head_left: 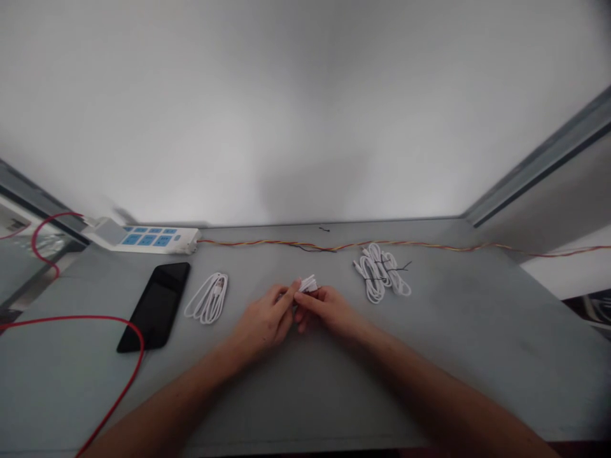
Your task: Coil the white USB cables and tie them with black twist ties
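My left hand (267,313) and my right hand (329,310) meet over the middle of the table, both closed around a bundled white cable (309,283). Only the cable's looped top shows above my thumbs; the fingers hide the rest. To the left lies a loosely coiled white cable (208,299) with its plug end inside the coil. On the right, several white cable bundles (375,273) lie together, with thin black twist ties (398,267) around them.
A white power strip (153,239) with blue sockets stands at the back left, a charger (109,232) plugged in. Nearer lies a black phone (156,306), crossed by a red cable (139,337). Twisted red-yellow wires (267,242) run along the back, near a loose black tie (324,229).
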Available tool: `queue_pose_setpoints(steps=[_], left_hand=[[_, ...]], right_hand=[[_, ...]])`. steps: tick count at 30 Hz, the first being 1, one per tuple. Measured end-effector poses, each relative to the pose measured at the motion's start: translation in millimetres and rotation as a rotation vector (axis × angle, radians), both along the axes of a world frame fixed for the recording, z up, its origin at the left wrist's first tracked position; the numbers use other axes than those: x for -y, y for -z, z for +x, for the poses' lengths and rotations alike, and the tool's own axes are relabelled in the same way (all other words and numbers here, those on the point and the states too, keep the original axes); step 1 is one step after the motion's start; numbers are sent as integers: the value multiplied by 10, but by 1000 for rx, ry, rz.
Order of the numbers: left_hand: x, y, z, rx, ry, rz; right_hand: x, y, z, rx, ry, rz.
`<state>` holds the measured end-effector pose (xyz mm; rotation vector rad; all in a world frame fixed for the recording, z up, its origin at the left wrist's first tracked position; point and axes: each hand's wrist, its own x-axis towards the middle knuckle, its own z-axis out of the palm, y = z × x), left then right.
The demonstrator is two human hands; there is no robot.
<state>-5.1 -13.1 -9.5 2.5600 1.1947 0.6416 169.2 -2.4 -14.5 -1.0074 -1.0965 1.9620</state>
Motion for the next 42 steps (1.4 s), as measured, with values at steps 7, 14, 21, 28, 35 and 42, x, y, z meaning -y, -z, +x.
queue_pose_setpoints(steps=[7,14,21,28,35,42], left_hand=[[12,8,10,-12,19,10],[27,7,29,77,9,50],[22,14,30,100,45,214],[28,-5,43,176,75,322],[18,22,42,176,58,386],[23,13,31,77,17,422]], right_hand=[[1,-37,21,18,-7,19],[-15,-25,57,-20,-24,2],[-16,-13,60,-52,-34,-17],[12,-61,57,-58,-48,-17],[-16,-50,68,-73,-50,-17],[-20,-6,57,-66,2,-19]])
